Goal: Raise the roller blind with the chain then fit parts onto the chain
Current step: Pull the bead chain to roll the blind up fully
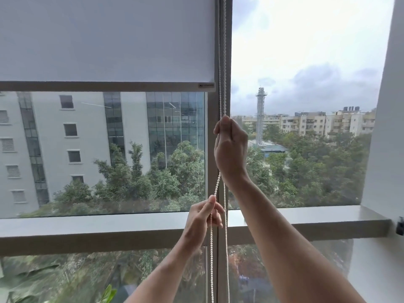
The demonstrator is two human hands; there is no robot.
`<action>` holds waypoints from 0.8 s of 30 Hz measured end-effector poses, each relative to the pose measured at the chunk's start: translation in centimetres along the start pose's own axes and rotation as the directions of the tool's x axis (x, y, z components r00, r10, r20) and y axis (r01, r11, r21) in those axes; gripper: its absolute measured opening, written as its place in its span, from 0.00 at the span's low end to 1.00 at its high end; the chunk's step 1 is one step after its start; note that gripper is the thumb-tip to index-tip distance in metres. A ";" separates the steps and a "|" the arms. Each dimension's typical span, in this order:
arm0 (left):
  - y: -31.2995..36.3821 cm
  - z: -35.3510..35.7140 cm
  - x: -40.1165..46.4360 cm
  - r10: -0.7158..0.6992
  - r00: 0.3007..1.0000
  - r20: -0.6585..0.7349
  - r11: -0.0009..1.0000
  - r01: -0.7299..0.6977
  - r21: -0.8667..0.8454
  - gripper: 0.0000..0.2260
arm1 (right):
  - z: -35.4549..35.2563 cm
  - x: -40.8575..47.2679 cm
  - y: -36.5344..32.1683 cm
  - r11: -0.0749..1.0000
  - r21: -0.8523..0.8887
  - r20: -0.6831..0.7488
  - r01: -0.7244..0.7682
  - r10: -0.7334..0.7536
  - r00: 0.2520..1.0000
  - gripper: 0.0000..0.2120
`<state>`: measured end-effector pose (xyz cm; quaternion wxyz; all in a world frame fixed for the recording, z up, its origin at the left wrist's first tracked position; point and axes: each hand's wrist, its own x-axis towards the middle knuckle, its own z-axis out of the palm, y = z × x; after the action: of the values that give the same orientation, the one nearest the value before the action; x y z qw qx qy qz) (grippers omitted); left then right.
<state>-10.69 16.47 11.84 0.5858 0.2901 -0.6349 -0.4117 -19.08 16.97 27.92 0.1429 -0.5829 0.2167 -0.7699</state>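
A white roller blind point(105, 40) covers the upper part of the left window pane; its grey bottom bar point(105, 86) sits about a third of the way down the view. A white beaded chain point(221, 62) hangs in two strands along the grey window post. My right hand point(229, 149) is raised and closed on the chain just below the blind's bar level. My left hand point(202, 219) is lower, at sill height, pinching one strand between thumb and fingers. Both strands continue down past the bottom edge.
A grey vertical window post point(223, 259) divides two panes. A grey horizontal sill point(87, 230) crosses the view. A white wall point(387, 149) stands at the right, with a small black fitting point(400, 226) at sill height. Buildings and trees lie outside.
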 end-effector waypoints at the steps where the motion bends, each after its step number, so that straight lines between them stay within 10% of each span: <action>1: 0.0 -0.7 0.3 -0.057 0.998 -0.006 0.998 0.057 -0.019 0.24 | -0.2 -0.5 0.1 1.000 0.003 0.004 0.005 -0.005 1.000 0.18; 4: 1.1 -1.6 1.8 -0.163 0.982 -0.095 0.986 0.159 -0.043 0.32 | -1.0 -1.7 0.0 1.000 -0.029 -0.006 0.006 -0.007 1.000 0.17; 17: 20.2 3.9 9.2 0.171 0.984 -0.045 0.968 -0.176 -0.181 0.19 | -2.1 -8.6 2.3 0.980 -0.199 -0.012 -0.002 0.000 1.000 0.17; 24: 19.0 5.9 8.2 0.158 0.962 -0.221 0.944 -0.213 -0.251 0.19 | -4.0 -11.4 3.2 0.983 -0.079 0.108 -0.167 0.175 0.979 0.15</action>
<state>-15.47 19.99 32.52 0.7165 0.1850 -0.5354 -0.4071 -19.85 20.29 15.88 0.2003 -0.6099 0.2841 -0.7121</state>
